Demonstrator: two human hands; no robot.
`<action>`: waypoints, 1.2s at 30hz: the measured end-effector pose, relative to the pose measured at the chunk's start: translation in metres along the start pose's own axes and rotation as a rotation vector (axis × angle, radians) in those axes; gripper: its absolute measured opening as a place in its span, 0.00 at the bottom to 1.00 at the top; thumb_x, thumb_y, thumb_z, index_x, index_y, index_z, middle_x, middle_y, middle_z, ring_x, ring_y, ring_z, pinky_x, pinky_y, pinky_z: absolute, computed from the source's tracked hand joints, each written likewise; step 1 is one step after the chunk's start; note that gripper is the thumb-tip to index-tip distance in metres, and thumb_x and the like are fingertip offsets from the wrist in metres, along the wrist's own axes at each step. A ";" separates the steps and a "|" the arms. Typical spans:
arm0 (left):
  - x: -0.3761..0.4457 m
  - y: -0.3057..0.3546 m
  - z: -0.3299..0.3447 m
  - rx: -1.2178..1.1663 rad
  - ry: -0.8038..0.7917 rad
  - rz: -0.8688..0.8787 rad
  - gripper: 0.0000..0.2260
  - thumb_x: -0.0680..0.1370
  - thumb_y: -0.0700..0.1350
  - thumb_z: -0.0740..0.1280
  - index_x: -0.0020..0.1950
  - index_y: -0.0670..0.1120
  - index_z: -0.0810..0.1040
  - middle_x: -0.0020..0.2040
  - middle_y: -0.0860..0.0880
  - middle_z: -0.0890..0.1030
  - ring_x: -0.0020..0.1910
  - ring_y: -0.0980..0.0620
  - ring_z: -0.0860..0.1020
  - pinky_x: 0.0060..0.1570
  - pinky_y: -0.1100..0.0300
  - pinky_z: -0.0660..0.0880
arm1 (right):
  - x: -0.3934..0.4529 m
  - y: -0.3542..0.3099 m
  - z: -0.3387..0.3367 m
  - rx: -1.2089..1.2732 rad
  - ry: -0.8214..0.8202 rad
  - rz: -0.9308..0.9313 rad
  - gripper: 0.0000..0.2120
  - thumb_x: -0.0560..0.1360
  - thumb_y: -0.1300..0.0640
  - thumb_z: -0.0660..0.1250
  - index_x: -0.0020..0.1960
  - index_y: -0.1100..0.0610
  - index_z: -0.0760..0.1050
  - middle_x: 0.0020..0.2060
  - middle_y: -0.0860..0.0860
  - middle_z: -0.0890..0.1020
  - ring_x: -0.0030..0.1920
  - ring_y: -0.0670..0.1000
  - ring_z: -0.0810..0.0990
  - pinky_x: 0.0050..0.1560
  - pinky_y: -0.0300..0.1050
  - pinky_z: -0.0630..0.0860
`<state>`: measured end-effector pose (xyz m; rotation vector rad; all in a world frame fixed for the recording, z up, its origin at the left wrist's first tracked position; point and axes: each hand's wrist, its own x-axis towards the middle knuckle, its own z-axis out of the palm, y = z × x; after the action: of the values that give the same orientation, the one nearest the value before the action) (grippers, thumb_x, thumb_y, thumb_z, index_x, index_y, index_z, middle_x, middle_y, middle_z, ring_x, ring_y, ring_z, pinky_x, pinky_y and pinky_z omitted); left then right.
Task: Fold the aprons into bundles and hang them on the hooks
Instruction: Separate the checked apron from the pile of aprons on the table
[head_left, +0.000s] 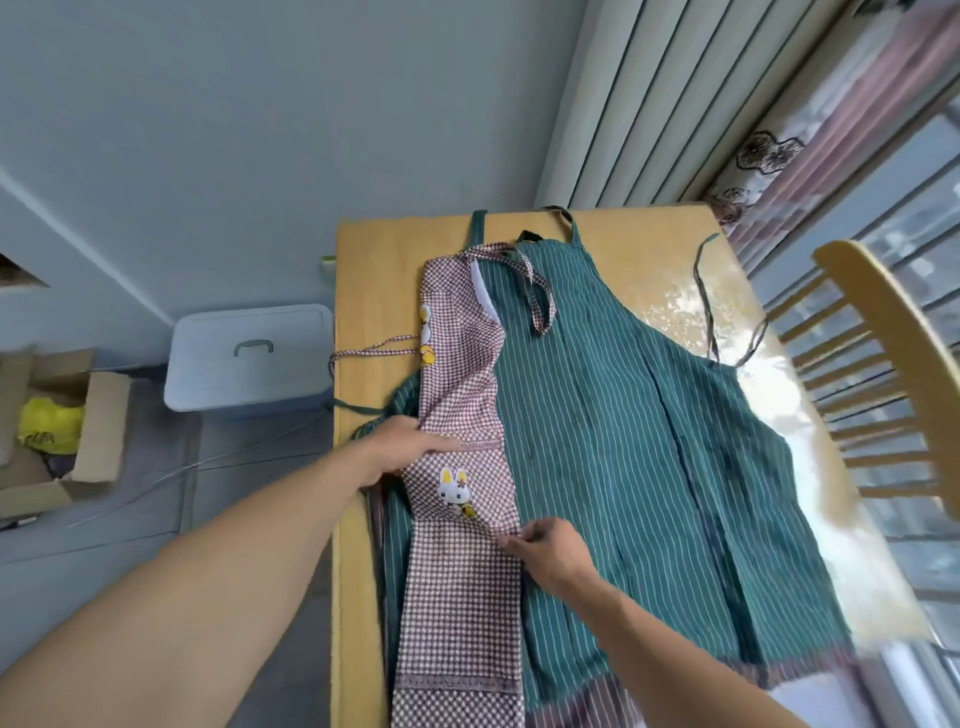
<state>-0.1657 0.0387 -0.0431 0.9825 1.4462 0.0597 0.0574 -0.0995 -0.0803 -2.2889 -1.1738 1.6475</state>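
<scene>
A maroon checked apron (462, 571) with a rabbit print lies folded into a long narrow strip on the left part of the table. It rests on top of a green striped apron (649, 441) spread flat. My left hand (410, 447) presses flat on the strip's left edge near its middle. At the strip's right edge, just below the rabbit print, my right hand (545, 548) pinches the fabric. The checked neck strap (535, 291) loops over the green apron near the far end. No hooks are in view.
The wooden table (363, 291) stands against a grey wall. A wooden chair (883, 374) is at the right by a window and curtain (675, 104). On the floor at left sit a blue lidded bin (249, 358) and an open cardboard box (57, 441).
</scene>
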 end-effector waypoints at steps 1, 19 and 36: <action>-0.003 0.001 -0.003 -0.064 -0.002 0.028 0.17 0.75 0.51 0.75 0.60 0.44 0.82 0.57 0.51 0.85 0.59 0.47 0.81 0.62 0.51 0.75 | -0.006 0.004 0.004 0.041 0.047 0.000 0.12 0.78 0.50 0.72 0.44 0.57 0.76 0.38 0.48 0.83 0.33 0.40 0.81 0.32 0.36 0.77; -0.040 -0.077 0.068 -0.004 0.197 -0.057 0.24 0.73 0.63 0.73 0.58 0.45 0.75 0.56 0.49 0.81 0.51 0.47 0.81 0.45 0.52 0.80 | -0.117 0.061 0.024 0.600 -0.581 0.225 0.25 0.77 0.70 0.53 0.28 0.56 0.77 0.32 0.50 0.80 0.32 0.47 0.79 0.37 0.41 0.75; -0.106 -0.132 0.126 0.214 -0.294 -0.288 0.10 0.83 0.44 0.65 0.41 0.48 0.76 0.34 0.55 0.78 0.24 0.64 0.76 0.30 0.71 0.73 | -0.160 -0.005 -0.026 0.747 -0.838 -0.185 0.15 0.80 0.57 0.62 0.58 0.67 0.77 0.49 0.59 0.83 0.45 0.52 0.86 0.36 0.37 0.82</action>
<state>-0.1488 -0.1711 -0.0588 0.9018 1.3235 -0.4410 0.0567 -0.1867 0.0565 -1.0303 -0.6038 2.4737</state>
